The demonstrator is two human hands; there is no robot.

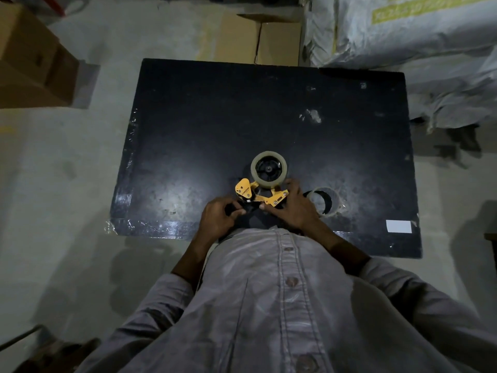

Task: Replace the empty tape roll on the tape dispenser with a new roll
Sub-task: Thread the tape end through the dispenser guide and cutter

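A yellow tape dispenser (271, 196) lies on the black table (215, 117) close to its near edge. A full roll of pale tape (269, 169) sits on its black hub at the far end. My right hand (293, 204) grips the dispenser's yellow frame from the right. My left hand (219, 215) pinches the black front part by the yellow flap (243, 190). An empty cardboard tape core (324, 201) lies flat on the table just right of my right hand.
A white label (398, 226) is stuck near the table's right front corner. Cardboard boxes (32, 63) stand on the floor at the left, another box (258, 41) at the back, and large white sacks (416, 49) at the right.
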